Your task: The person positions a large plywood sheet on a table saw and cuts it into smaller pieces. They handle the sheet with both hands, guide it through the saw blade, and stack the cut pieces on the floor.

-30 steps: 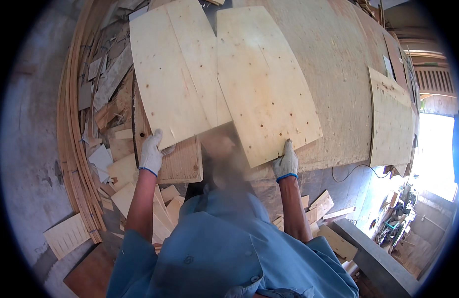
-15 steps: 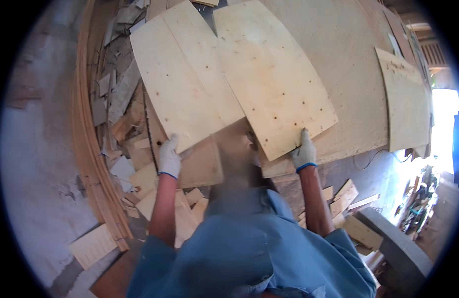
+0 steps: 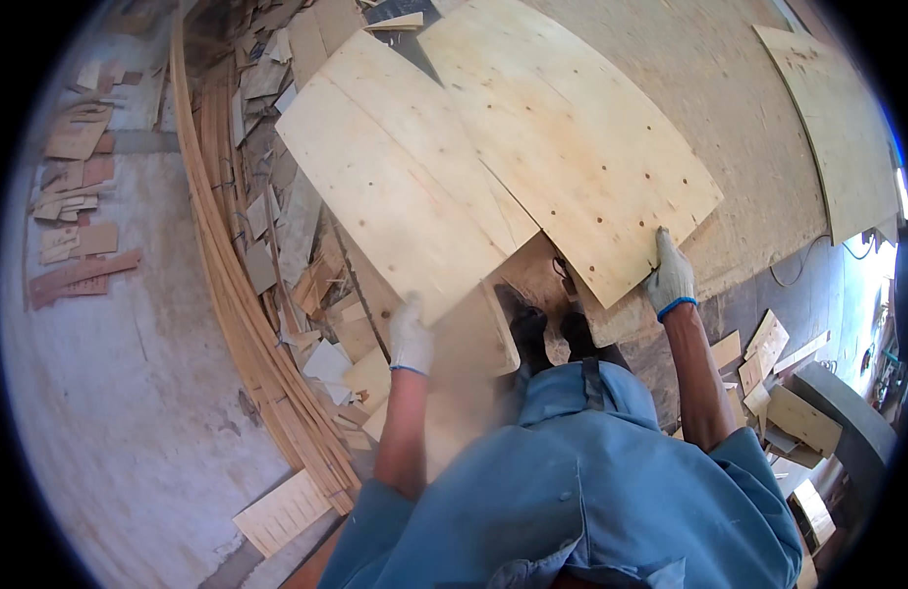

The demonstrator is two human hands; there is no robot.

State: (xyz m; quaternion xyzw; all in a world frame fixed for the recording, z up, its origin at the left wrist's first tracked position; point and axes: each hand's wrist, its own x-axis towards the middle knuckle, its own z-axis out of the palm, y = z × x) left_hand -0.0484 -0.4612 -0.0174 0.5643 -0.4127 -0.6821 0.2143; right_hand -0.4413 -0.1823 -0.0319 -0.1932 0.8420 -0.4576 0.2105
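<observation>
Now your view swings round, and your dark shoes [image 3: 529,326] come clearly into sight by the near edge of the worktable [image 3: 758,162], while the right board [image 3: 581,137] appears to keep its place on top and the left board [image 3: 405,182] stays toward the table's left side, a thin seam between the two. Your gloved left hand [image 3: 411,339], slightly blurred, pinches the left board's near corner, and your gloved right hand [image 3: 672,280] pinches the right board's near edge, fingers underneath hidden, so the pair seems steadily held throughout.
</observation>
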